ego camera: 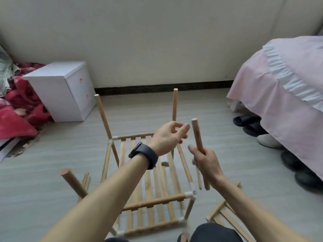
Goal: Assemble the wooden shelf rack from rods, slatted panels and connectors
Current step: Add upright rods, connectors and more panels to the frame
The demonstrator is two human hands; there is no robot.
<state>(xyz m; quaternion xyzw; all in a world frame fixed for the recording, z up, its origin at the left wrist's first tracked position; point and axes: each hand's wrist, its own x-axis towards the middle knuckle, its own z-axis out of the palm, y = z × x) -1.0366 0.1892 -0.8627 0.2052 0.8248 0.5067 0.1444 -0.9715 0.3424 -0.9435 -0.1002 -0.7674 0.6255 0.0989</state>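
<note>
The right hand (208, 163) grips a smooth, round wooden rod (197, 135) near its middle, slightly tilted, above the half-built rack (157, 200) on the grey floor (52, 163). The left hand (168, 137) hangs just beside the rod's top, fingers loosely curled and holding nothing. White connectors (191, 195) join the flat-slatted panels (150, 187) at their corners.

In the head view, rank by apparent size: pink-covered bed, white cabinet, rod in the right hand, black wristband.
1. pink-covered bed, cut off by the frame edge.
2. white cabinet.
3. rod in the right hand and black wristband: rod longer, band wider, both near the camera, so unranked.
</note>
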